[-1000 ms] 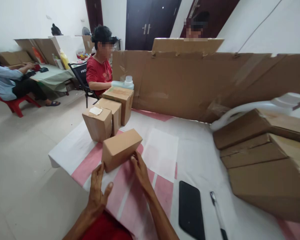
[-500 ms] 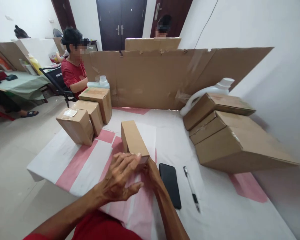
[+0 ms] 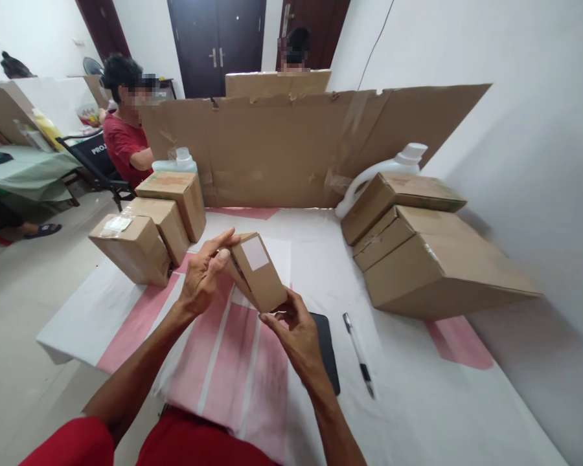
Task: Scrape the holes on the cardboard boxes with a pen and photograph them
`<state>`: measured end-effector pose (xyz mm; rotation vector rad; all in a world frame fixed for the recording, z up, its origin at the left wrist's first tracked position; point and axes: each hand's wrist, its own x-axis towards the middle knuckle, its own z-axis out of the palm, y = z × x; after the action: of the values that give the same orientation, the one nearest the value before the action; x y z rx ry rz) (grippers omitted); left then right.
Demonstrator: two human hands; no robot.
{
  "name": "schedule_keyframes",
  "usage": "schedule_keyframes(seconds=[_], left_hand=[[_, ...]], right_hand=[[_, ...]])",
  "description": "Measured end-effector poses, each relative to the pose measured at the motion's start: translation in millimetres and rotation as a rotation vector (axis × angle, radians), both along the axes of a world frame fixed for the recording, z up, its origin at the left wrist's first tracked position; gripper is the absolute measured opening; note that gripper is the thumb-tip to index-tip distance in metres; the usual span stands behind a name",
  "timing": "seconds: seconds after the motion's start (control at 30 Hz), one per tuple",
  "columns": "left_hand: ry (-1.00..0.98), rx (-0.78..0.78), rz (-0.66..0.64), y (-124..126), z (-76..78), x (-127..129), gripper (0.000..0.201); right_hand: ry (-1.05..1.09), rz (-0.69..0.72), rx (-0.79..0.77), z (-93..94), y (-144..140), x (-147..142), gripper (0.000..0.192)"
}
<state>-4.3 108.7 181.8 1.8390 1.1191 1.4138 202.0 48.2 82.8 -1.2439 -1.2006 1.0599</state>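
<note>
I hold a small brown cardboard box (image 3: 258,274) above the table, tilted, with a white label on its upper face. My left hand (image 3: 205,272) grips its far left end. My right hand (image 3: 292,323) holds its near lower end. Below the box lies the white and pink table cover (image 3: 233,356). A black phone (image 3: 326,349) lies flat just right of my right hand, partly hidden by it, and a pen (image 3: 358,354) lies beyond the phone.
Three small boxes (image 3: 148,226) stand in a row at the table's left. Larger boxes (image 3: 427,259) are piled at the right beside a white jug (image 3: 383,171). A cardboard screen (image 3: 296,149) closes the far edge. People sit beyond it and at the left.
The box has been lifted off the table and turned, so its labelled face points up. My left hand has shifted to its far end. The view has swung right.
</note>
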Motion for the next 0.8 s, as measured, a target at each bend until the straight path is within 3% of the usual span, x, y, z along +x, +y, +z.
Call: schedule_keyframes(seconds=[0.2,0.3,0.37,0.47,0.63,0.73,0.8], left_hand=[[-0.037,-0.007,0.025,-6,7.5,-7,0.049],[-0.023,-0.091,0.006,-12,4.3,-13,0.048],[-0.008,-0.146,-0.013,-16,-3.6,-14,0.046],[-0.030,-0.266,-0.070,-19,-27.3,-11,0.045],[-0.016,-0.426,-0.062,-22,-86.6,-6,0.038],[-0.017,-0.468,-0.010,-25,-114.0,-7,0.041],[-0.017,-0.480,0.029,-28,-124.0,-9,0.044]], right_hand=[[-0.117,-0.052,0.143,24.1,-8,12,0.049],[-0.051,-0.080,0.105,32.4,-9,28,0.049],[0.014,-0.057,0.027,28.6,-7,35,0.047],[0.060,0.016,-0.116,7.8,-4,38,0.048],[-0.089,-0.004,-0.239,-34.5,-12,36,0.058],[-0.295,-0.034,-0.256,-43.1,-18,36,0.052],[-0.441,-0.119,-0.186,-40.9,-18,33,0.043]])
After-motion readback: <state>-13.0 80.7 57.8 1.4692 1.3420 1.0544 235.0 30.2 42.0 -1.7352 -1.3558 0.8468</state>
